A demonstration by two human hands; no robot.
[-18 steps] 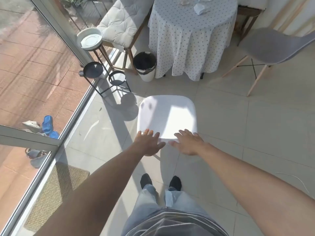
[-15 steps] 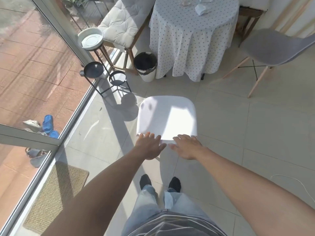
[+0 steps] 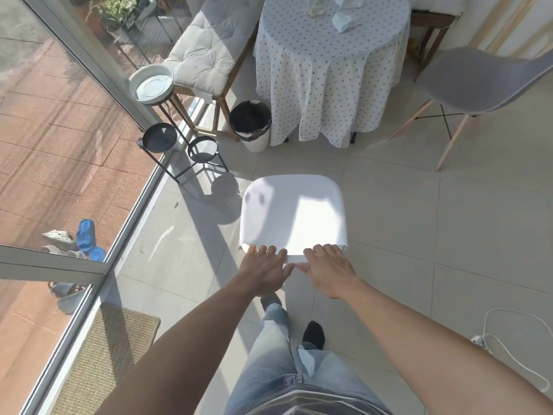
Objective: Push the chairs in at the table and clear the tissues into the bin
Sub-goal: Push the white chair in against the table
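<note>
A white chair (image 3: pixel 293 214) stands on the tiled floor in front of me, seen from above. My left hand (image 3: pixel 263 271) and my right hand (image 3: pixel 327 269) both lie on its near edge, fingers curled over it. Beyond the chair is a round table (image 3: pixel 329 70) under a dotted cloth. Crumpled tissues (image 3: pixel 344 20) lie on the tabletop. A white bin with a black liner (image 3: pixel 251 124) sits on the floor at the table's left. A grey chair (image 3: pixel 478 79) stands pulled away to the right, and a cushioned wooden chair (image 3: pixel 206 52) sits at the table's left.
Black plant stands (image 3: pixel 160 137), one carrying a white dish (image 3: pixel 154 85), line the glass wall (image 3: pixel 59 145) on the left. A woven mat (image 3: pixel 104 360) lies by the glass near my feet. A white cable (image 3: pixel 508 348) trails across the floor at lower right.
The white chair has slid a little toward the table with both hands on its near edge. I have stepped forward, one foot ahead of the other.
</note>
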